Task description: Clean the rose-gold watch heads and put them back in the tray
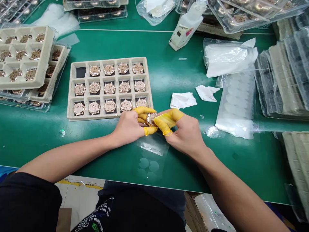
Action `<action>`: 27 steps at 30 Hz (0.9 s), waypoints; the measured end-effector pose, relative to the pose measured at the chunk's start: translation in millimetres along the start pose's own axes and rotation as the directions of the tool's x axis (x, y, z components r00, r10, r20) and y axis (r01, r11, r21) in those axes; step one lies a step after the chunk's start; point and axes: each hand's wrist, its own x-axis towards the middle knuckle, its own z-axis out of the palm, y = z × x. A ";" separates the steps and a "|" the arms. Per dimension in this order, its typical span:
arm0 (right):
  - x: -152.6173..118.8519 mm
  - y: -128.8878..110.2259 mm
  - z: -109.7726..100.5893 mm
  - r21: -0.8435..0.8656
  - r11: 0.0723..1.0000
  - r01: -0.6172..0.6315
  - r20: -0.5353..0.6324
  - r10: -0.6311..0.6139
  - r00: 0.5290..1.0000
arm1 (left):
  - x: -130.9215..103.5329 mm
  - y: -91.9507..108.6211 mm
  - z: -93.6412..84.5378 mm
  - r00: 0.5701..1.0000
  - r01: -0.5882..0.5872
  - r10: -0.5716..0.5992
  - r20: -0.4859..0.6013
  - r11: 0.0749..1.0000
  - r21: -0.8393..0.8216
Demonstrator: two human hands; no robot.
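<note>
My left hand [131,125], with yellow finger cots on its fingers, is closed round a rose-gold watch case [151,119]. The bent fingers of my right hand [178,127], also in yellow cots, press together against the right side of that case; whatever sits between them is hidden. Just behind my left hand lies a beige tray [69,106] of similar cases, backs up, one per compartment. Its far left compartment [80,72] shows only the dark lining. Below my hands is a clear sheet with round film stickers [149,164].
Stacked trays of watch cases [45,80] stand at the left. Crumpled white wipes [183,100] lie right of the tray. A white plastic bottle [185,27] is at the back. Clear film sheets [238,106] and nested empty trays [285,71] fill the right side.
</note>
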 end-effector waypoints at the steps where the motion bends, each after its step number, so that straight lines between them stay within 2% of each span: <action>1: -0.2 0.5 2.3 -0.011 1.000 0.012 -0.010 -0.013 1.000 | 0.0 -0.4 -0.2 1.000 0.002 -0.002 0.000 1.000 -0.009; 10: -3.5 8.0 20.6 -0.093 0.993 0.067 -0.155 -0.081 0.985 | -0.9 -3.0 -2.8 0.998 0.012 -0.009 0.066 0.999 -0.042; 15: -2.3 11.5 17.6 -0.067 0.998 0.006 -0.201 -0.019 0.979 | 0.7 -0.1 -2.7 0.998 0.021 -0.019 0.058 0.999 -0.030; 18: -4.1 9.2 11.1 -0.078 0.990 0.116 -0.203 -0.129 0.971 | 0.7 1.3 -1.4 1.000 0.007 -0.007 0.026 1.000 -0.025; 22: -7.8 0.7 8.0 -0.207 0.915 0.346 -0.187 -0.384 0.904 | -1.4 0.1 -1.0 1.000 0.024 -0.023 0.014 0.999 -0.039; 24: -8.6 -4.3 8.0 -0.215 0.903 0.372 -0.176 -0.411 0.895 | -2.7 -0.9 -1.3 1.000 0.013 -0.013 -0.008 1.000 -0.014; 27: -8.1 -7.7 3.8 -0.137 0.943 0.304 -0.121 -0.321 0.939 | -3.3 -2.3 -1.0 1.000 -0.011 0.011 -0.017 1.000 0.011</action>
